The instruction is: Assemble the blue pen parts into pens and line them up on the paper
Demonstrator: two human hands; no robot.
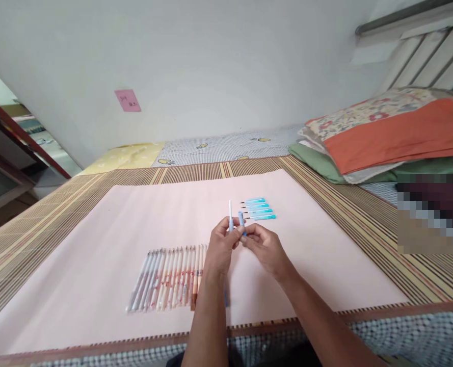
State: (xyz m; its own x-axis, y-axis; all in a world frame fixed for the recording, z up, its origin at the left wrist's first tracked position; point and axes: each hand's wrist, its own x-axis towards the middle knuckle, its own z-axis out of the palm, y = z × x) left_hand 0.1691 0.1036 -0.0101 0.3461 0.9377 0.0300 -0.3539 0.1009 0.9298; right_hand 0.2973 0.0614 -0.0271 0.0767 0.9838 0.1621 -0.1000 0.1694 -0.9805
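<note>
My left hand (221, 243) is closed on a slim pen part (230, 211), white at the top and blue lower down, held upright. My right hand (265, 248) pinches a short blue pen piece (241, 219) right beside it, and my left thumb reaches across to that piece. The fingers hide the lower ends of both parts. Just beyond my hands, several short teal pieces with dark pointed tips (261, 211) lie in a stack of rows. To the left of my left forearm, several long pens (168, 278) lie side by side, pale grey through pink to orange-brown.
A pale pink sheet (107, 229) covers much of the striped bamboo mat (364, 229). Folded bedding with an orange border (398, 135) is piled at the right back. A pink note (127, 100) hangs on the wall. Part of the right side is pixelated.
</note>
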